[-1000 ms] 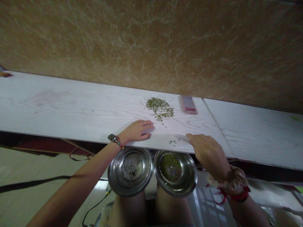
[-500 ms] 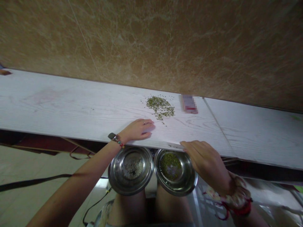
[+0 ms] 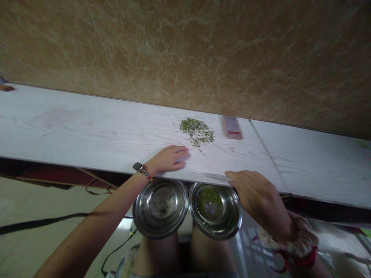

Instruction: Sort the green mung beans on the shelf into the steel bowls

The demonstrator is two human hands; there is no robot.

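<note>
Small green beans, probably mung beans (image 3: 197, 130), lie scattered in a loose patch on the white wood-grain table (image 3: 139, 127). My left hand (image 3: 171, 157) rests palm down below that patch, fingers stretched out and holding nothing. At the table's front edge, my right hand (image 3: 253, 189) reaches over the rim of the right metal bowl (image 3: 230, 210), its fingers extended, with nothing visible in them. More green beans (image 3: 208, 202) cover part of that bowl's bottom. Beside it on my lap, the left metal bowl (image 3: 140, 208) holds a few pale and dark bits too small to name.
A blurred-out phone-like object (image 3: 232, 127) lies right of the bean patch, near the brown marbled wall (image 3: 185, 54). A seam crosses the table further right. Under the left side hang a dark strap (image 3: 43, 223) and a thin cable (image 3: 117, 247).
My right hand has shifted slightly right along the table edge. The few dark beans at the edge beside its fingertips are gone from there. My left hand stays in place.
</note>
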